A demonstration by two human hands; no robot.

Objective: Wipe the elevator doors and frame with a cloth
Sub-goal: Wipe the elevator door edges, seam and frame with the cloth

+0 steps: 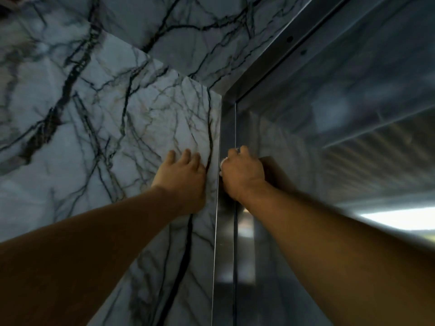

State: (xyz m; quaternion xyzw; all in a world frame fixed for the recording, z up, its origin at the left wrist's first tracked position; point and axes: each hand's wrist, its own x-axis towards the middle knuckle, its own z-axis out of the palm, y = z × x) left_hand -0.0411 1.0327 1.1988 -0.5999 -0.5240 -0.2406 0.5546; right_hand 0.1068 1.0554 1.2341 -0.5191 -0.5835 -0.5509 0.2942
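Note:
I look up at the top left corner of the elevator opening. The steel frame [227,128] runs up as a narrow upright strip and turns along the top. My right hand [242,175] is closed around a white cloth [222,164], of which only a small edge shows, and presses it against the upright frame strip. My left hand [182,177] lies flat with fingers spread on the marble wall [94,114] just left of the frame. The shiny steel door panel [353,137] fills the right side.
White marble with dark veins covers the wall on the left and the slab above the opening [200,24]. The top frame rail [289,41] slants up to the right. A bright reflection [397,217] shows low on the door.

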